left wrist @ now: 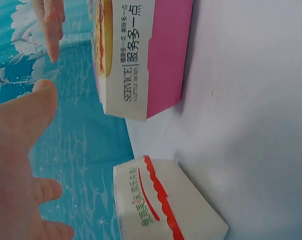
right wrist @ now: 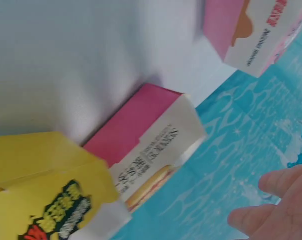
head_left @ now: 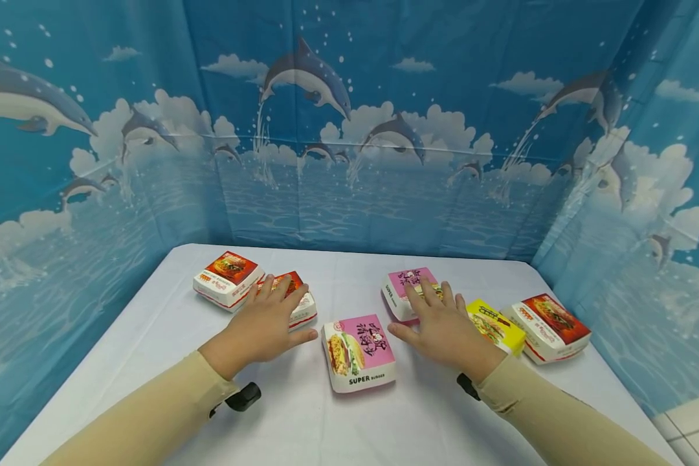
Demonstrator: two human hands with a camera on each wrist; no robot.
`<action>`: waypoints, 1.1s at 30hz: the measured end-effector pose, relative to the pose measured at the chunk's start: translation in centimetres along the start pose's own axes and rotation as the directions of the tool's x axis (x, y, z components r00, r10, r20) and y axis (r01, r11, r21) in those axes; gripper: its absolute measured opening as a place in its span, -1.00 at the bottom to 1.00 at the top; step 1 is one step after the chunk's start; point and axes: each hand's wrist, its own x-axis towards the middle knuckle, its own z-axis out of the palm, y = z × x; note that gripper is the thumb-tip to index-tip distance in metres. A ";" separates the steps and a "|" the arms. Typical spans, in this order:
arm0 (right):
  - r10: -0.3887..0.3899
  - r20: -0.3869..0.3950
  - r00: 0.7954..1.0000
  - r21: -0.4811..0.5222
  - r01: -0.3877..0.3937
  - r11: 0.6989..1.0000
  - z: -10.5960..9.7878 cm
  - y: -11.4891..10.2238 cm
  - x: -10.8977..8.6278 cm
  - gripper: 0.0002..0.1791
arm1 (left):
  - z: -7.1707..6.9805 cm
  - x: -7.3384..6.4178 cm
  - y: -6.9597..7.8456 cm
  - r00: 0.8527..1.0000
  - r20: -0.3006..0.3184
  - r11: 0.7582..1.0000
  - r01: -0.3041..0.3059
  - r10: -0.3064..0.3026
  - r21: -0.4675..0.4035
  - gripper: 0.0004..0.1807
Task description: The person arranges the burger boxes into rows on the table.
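Note:
My left hand [head_left: 262,327] hangs with spread fingers over a red-topped burger box [head_left: 290,307], covering part of it in the head view. It holds nothing. My right hand [head_left: 447,327] is spread too, its fingers overlapping a pink burger box [head_left: 404,301] and its side near a yellow burger box [head_left: 495,327]. Between the hands lies another pink burger box [head_left: 358,353] printed SUPER BURGER. The left wrist view shows a pink box side [left wrist: 166,60] and a white box with red trim [left wrist: 161,205] below the left hand [left wrist: 13,155].
A red-topped burger box [head_left: 227,278] sits at the far left and another red-topped box [head_left: 550,327] at the right, beside the yellow one. All lie on a white-covered table [head_left: 349,430]. A blue dolphin-print curtain [head_left: 349,200] surrounds the table's back and sides.

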 end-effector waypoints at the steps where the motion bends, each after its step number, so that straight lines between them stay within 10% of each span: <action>1: -0.004 0.003 1.000 0.003 0.004 1.000 0.0 -0.2 0.0 0.11 | -0.1 0.0 -0.2 1.000 -0.001 1.000 0.004 -0.004 0.001 0.08; 22: -0.061 0.062 0.996 0.059 0.057 0.997 -1.1 -7.1 0.9 0.03 | -0.7 0.4 -6.2 0.996 0.012 0.994 0.087 -0.086 -0.059 0.04; 33: -0.122 0.098 0.988 0.118 0.110 0.987 0.1 -12.6 2.5 0.03 | 0.6 0.6 -6.7 0.995 0.028 0.990 0.096 -0.094 -0.107 0.01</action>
